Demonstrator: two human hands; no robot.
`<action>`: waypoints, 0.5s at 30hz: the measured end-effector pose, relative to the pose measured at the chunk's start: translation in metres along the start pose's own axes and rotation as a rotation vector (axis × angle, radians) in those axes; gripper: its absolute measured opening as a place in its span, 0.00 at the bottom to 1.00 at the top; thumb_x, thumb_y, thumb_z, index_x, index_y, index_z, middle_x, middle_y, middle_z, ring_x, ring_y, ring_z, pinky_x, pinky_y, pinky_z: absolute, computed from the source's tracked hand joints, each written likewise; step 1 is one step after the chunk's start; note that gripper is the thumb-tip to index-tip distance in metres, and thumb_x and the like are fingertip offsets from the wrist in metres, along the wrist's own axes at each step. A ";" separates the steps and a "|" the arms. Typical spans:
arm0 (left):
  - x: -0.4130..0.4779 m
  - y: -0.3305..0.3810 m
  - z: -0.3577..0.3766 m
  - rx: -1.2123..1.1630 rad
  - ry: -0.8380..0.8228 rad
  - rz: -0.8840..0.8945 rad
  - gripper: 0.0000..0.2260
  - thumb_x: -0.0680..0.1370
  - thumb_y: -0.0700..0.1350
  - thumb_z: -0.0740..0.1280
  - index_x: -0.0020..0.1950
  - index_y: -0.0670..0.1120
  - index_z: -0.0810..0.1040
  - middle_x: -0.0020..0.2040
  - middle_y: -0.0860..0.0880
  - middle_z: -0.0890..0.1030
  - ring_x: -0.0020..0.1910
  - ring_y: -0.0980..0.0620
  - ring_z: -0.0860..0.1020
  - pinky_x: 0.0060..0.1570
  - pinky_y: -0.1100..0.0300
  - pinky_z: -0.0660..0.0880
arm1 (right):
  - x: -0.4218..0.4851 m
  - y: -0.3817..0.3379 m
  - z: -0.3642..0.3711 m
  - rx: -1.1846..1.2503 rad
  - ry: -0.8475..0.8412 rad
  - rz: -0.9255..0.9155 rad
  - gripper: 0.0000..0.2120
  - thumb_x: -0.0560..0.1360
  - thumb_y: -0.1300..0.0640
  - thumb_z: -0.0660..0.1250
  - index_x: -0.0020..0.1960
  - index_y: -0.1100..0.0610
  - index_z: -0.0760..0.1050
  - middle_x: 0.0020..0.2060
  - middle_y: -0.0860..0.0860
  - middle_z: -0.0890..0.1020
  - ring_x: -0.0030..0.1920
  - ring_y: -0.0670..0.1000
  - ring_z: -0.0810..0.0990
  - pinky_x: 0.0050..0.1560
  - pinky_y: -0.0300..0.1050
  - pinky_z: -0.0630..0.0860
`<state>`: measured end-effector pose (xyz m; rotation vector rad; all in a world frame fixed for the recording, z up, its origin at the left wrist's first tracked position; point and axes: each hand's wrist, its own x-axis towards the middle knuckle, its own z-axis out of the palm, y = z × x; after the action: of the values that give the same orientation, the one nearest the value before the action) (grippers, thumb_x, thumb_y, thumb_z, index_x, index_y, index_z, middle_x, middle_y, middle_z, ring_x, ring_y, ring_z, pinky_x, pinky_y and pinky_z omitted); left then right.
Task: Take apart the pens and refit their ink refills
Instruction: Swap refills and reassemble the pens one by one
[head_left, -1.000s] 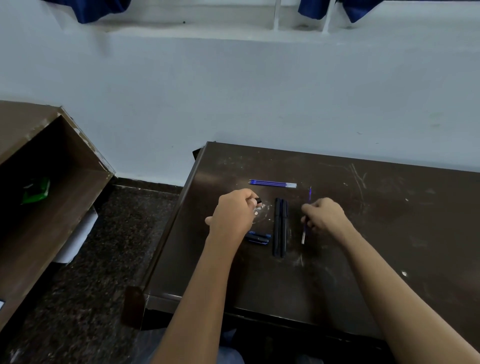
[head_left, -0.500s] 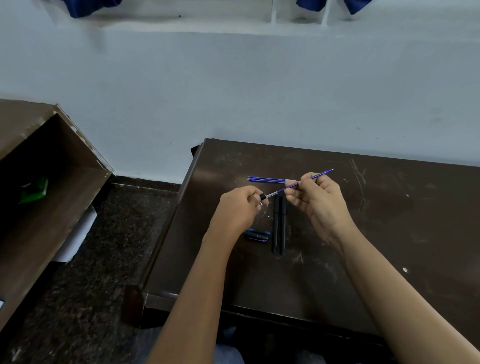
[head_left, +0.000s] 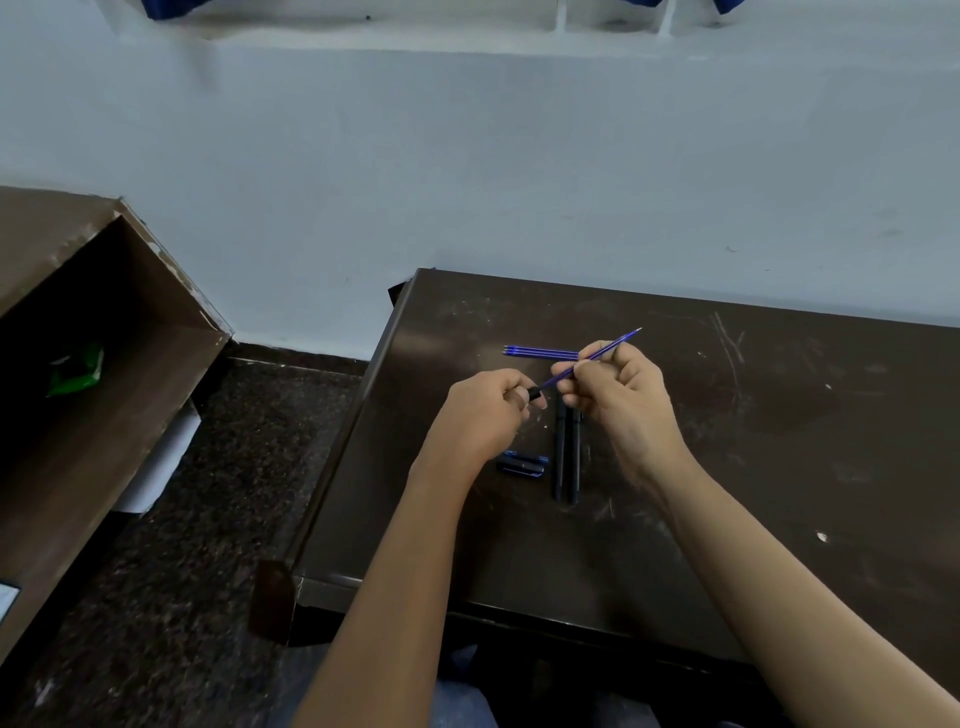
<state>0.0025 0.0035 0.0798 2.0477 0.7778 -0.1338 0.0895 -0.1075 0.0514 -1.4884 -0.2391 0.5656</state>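
A blue ink refill (head_left: 618, 342) is being lined up with a small black pen piece (head_left: 534, 393), probably a tip section, though its exact form cannot be told at this size. The step is best done with the refill kept on one straight line with the opening of the piece, so that it is slid in and not bent; the refill is thin and is likely to flex if it is pushed off axis. A grip nearer the entering end would be expected to give better control.

The left hand (head_left: 483, 410) is curled, and the black piece is pinched between its thumb and forefinger. The right hand (head_left: 618, 395) is closed on the refill, which is held slanted, its lower end at the black piece and its upper end raised to the right. Whether the refill has already entered the piece cannot be told.

All is held just above the dark desk (head_left: 727, 467). Beneath the hands, two black pen barrels (head_left: 566, 457) are laid side by side, touching. Spare blue refills (head_left: 535, 352) are laid farther back, and dark pen caps (head_left: 522, 464) are laid just left of the barrels.
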 end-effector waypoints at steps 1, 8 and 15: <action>0.000 0.000 0.000 -0.001 0.000 -0.001 0.12 0.82 0.43 0.56 0.57 0.47 0.78 0.55 0.47 0.80 0.44 0.59 0.73 0.35 0.70 0.65 | -0.002 0.002 0.002 -0.047 -0.019 -0.006 0.06 0.76 0.66 0.63 0.52 0.63 0.75 0.43 0.58 0.85 0.37 0.47 0.81 0.41 0.40 0.78; 0.003 -0.003 0.001 -0.098 0.134 0.013 0.11 0.81 0.42 0.57 0.56 0.48 0.78 0.53 0.48 0.80 0.40 0.59 0.73 0.34 0.68 0.65 | -0.003 0.015 0.009 -0.403 -0.105 -0.088 0.06 0.74 0.59 0.68 0.50 0.54 0.81 0.42 0.50 0.85 0.45 0.49 0.83 0.50 0.44 0.79; 0.002 0.003 0.001 -0.257 0.186 0.000 0.12 0.82 0.42 0.55 0.54 0.46 0.78 0.48 0.50 0.81 0.37 0.60 0.74 0.33 0.70 0.65 | -0.005 0.056 0.010 -1.143 -0.340 -0.145 0.15 0.76 0.57 0.65 0.62 0.54 0.75 0.58 0.53 0.80 0.61 0.53 0.75 0.61 0.52 0.75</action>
<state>0.0056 0.0025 0.0802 1.8326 0.8619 0.1525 0.0691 -0.1025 -0.0012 -2.4275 -1.0572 0.5840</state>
